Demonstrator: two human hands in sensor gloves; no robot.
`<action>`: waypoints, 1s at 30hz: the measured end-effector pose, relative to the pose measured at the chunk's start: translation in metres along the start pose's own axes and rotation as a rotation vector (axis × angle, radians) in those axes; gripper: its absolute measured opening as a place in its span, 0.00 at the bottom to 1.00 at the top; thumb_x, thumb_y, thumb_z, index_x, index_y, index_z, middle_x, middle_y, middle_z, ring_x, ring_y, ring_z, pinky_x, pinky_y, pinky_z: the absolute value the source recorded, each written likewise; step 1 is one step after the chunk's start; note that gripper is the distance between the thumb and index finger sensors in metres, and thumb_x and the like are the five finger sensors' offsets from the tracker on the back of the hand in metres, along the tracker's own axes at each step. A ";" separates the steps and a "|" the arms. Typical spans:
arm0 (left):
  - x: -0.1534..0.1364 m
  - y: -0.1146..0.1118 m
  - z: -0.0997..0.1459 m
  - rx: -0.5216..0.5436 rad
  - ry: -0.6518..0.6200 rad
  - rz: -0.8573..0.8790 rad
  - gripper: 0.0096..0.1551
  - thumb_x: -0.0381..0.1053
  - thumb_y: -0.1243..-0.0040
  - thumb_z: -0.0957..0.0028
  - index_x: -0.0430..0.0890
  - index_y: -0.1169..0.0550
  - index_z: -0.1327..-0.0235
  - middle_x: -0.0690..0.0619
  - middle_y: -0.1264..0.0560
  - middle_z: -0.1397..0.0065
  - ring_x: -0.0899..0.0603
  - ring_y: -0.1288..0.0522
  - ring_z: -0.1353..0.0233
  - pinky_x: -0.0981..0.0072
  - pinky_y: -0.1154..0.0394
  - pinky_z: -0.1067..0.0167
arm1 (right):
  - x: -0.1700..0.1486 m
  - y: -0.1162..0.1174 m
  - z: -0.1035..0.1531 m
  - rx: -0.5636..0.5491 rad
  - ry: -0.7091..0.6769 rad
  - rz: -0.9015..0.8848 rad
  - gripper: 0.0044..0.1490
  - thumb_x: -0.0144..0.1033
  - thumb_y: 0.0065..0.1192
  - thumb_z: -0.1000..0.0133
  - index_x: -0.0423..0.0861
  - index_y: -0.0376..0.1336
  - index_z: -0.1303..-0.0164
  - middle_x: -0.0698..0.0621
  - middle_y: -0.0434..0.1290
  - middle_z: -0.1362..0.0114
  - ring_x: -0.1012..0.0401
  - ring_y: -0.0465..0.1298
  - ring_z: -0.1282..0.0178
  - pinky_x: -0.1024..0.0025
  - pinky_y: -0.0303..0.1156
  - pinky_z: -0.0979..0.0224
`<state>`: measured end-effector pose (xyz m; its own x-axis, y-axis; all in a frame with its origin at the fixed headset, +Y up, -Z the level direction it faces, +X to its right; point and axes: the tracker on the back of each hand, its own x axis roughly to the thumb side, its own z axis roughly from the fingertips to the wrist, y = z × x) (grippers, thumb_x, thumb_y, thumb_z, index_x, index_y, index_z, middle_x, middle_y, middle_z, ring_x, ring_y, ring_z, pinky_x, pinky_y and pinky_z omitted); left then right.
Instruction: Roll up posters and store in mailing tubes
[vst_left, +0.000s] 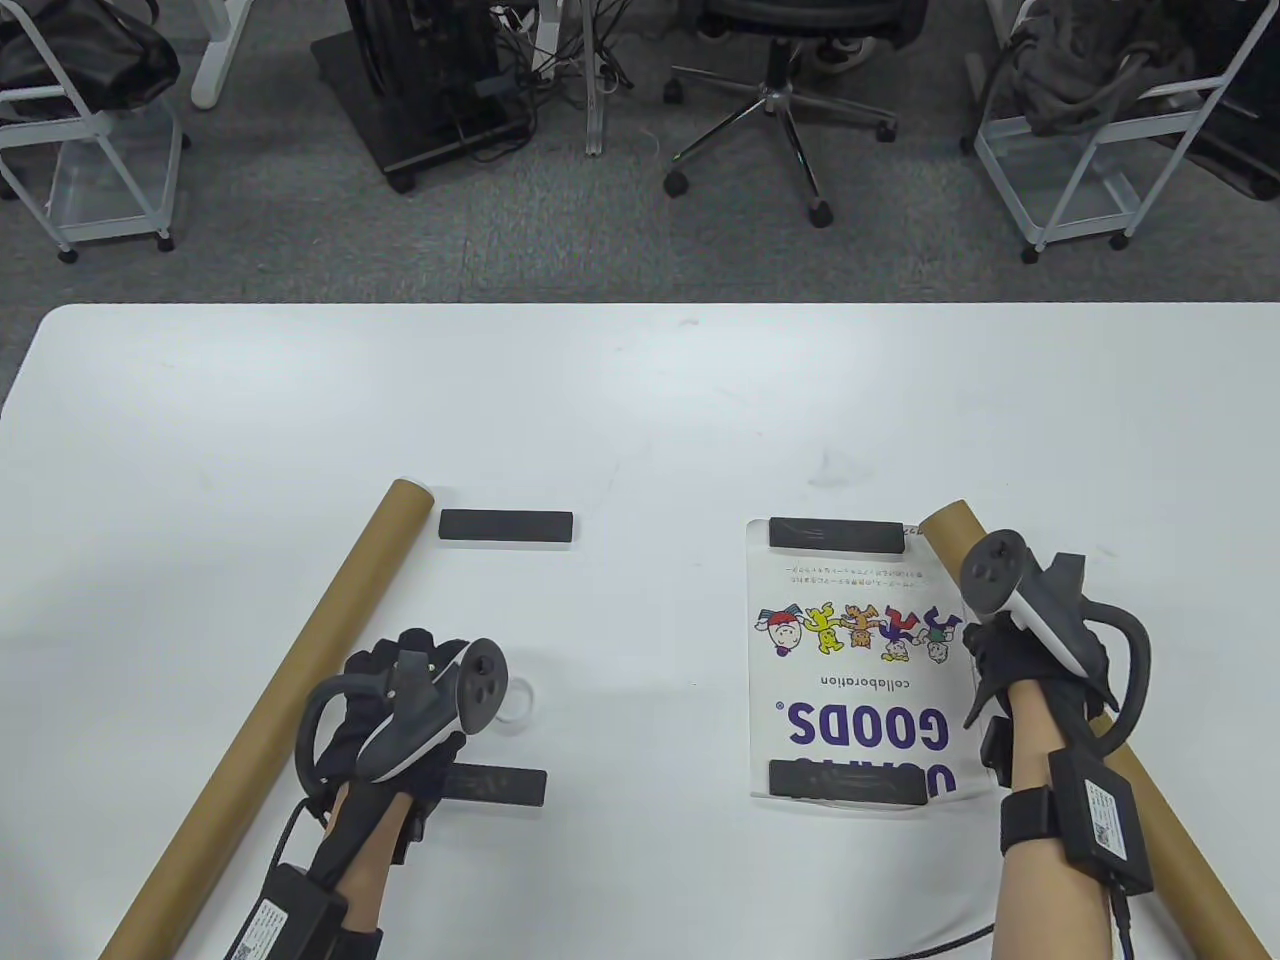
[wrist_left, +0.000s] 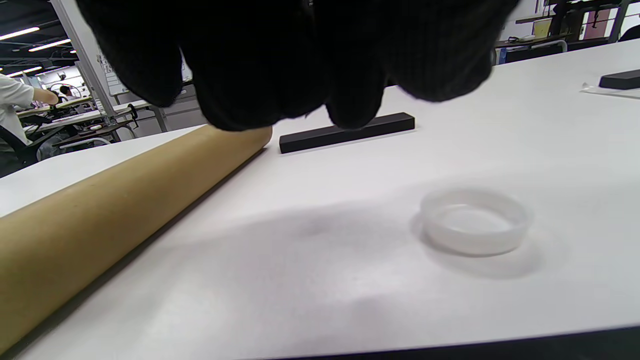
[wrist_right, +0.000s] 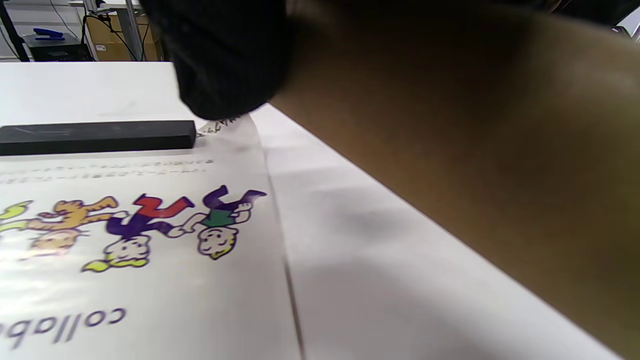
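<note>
White desk (vst_left: 640, 420): my right hand (vst_left: 1010, 650) grips the right mailing tube (vst_left: 1150, 790), its long axis beside the flat poster (vst_left: 850, 660); left hand (vst_left: 400, 700) idle, fingers curled, empty.

poster (vst_left: 860, 660): flat on table (vst_left: 640, 400), black bars on far and near edges
right hand (vst_left: 1010, 660): on right tube (vst_left: 1170, 830), grip unclear
left hand (vst_left: 400, 700): just right of left tube (vst_left: 270, 700), holding nothing visible
clear cap (vst_left: 518, 700): beside left hand
</note>
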<state>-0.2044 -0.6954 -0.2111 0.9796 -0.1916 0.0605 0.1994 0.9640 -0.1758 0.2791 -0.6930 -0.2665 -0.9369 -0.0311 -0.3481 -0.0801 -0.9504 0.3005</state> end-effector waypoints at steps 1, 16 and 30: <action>0.000 0.000 0.000 -0.003 0.000 -0.002 0.31 0.61 0.42 0.45 0.54 0.23 0.28 0.51 0.24 0.29 0.40 0.22 0.33 0.37 0.31 0.24 | -0.001 0.001 -0.002 -0.001 0.001 -0.001 0.59 0.36 0.65 0.45 0.42 0.33 0.16 0.34 0.60 0.16 0.35 0.70 0.24 0.33 0.69 0.27; -0.001 -0.001 0.000 -0.004 0.011 -0.009 0.32 0.61 0.42 0.45 0.54 0.24 0.28 0.50 0.24 0.29 0.40 0.22 0.33 0.37 0.31 0.24 | -0.030 0.036 -0.040 0.060 0.061 0.052 0.59 0.39 0.64 0.44 0.40 0.33 0.16 0.35 0.58 0.16 0.35 0.67 0.23 0.35 0.67 0.26; -0.001 0.000 -0.003 0.000 0.013 -0.007 0.33 0.61 0.42 0.46 0.54 0.24 0.27 0.49 0.25 0.27 0.39 0.23 0.32 0.36 0.31 0.24 | -0.031 0.030 -0.038 0.052 0.067 0.071 0.60 0.46 0.61 0.44 0.38 0.32 0.16 0.31 0.50 0.13 0.30 0.60 0.19 0.29 0.60 0.24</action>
<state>-0.2052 -0.6955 -0.2140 0.9784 -0.2009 0.0491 0.2065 0.9625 -0.1757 0.3185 -0.7319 -0.2804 -0.9161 -0.1198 -0.3827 -0.0338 -0.9279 0.3714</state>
